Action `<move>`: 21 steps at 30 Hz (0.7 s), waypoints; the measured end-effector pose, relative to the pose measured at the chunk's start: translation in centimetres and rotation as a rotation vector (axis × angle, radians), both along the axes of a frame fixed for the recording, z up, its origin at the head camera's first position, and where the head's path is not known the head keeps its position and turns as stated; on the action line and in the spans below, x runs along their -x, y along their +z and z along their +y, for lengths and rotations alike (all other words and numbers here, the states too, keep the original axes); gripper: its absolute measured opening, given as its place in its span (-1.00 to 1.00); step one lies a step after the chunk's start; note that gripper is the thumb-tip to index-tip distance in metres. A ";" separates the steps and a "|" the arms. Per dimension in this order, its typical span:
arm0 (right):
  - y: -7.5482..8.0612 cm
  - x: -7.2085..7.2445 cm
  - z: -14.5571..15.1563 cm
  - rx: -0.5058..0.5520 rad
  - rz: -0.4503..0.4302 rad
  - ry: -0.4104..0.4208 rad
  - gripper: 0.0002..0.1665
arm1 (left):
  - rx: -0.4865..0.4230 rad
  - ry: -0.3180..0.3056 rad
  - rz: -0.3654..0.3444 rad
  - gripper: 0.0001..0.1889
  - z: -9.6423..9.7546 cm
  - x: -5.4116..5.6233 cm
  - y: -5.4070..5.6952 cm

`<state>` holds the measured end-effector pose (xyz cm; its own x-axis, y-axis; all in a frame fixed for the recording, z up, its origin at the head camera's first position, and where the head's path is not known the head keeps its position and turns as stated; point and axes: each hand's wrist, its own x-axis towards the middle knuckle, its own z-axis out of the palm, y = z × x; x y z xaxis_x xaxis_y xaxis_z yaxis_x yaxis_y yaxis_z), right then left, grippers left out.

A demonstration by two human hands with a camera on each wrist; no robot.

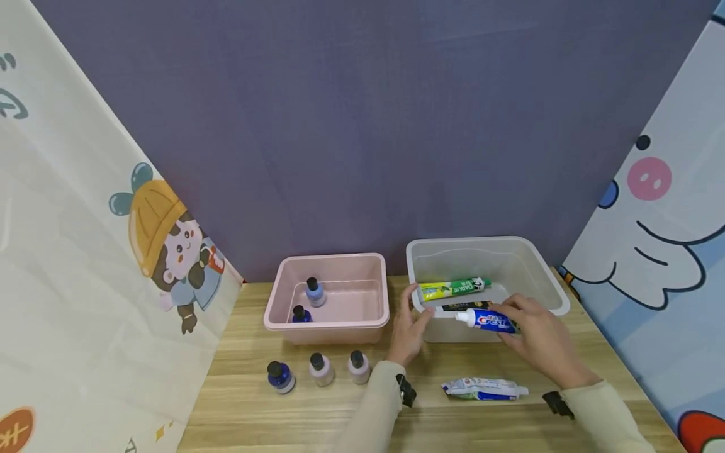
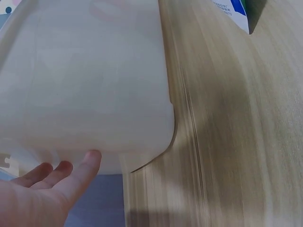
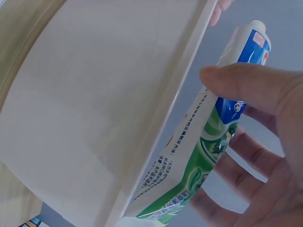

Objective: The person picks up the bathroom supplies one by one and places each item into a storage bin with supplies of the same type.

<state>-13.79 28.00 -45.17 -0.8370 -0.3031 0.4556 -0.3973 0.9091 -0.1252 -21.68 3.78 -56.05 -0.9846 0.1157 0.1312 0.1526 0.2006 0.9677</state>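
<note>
My right hand (image 1: 535, 336) grips a blue, white and green Crest toothpaste tube (image 1: 491, 321) above the white bin's front rim. In the right wrist view the thumb lies across the tube (image 3: 208, 137), with the other fingers behind it. My left hand (image 1: 406, 333) holds the front left corner of the white bin (image 1: 546, 286), its fingers touching the outer wall in the left wrist view. Inside the bin lie a green and yellow Darlie toothpaste tube (image 1: 453, 289) and a black tube (image 1: 467, 306), partly hidden. Another toothpaste tube (image 1: 484, 389) lies on the table before the bin.
Left of the white bin stands a pink bin (image 1: 325, 335) holding two small black-capped bottles. In front of it are a dark blue bottle (image 1: 281, 377) and two pale bottles, one of them (image 1: 359, 368) near the left forearm. A grey-blue backdrop (image 1: 340, 138) rises behind the wooden table.
</note>
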 end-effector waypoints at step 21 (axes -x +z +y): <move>1.4 2.7 2.6 0.004 0.097 0.057 -0.36 | 0.052 0.031 0.018 -0.33 0.6 0.1 0.1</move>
<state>-16.53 30.61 -43.82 -0.7701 -0.3475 0.5349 -0.4592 0.8841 -0.0867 -21.78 4.39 -56.00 -0.9853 0.0921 0.1437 0.1628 0.2555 0.9530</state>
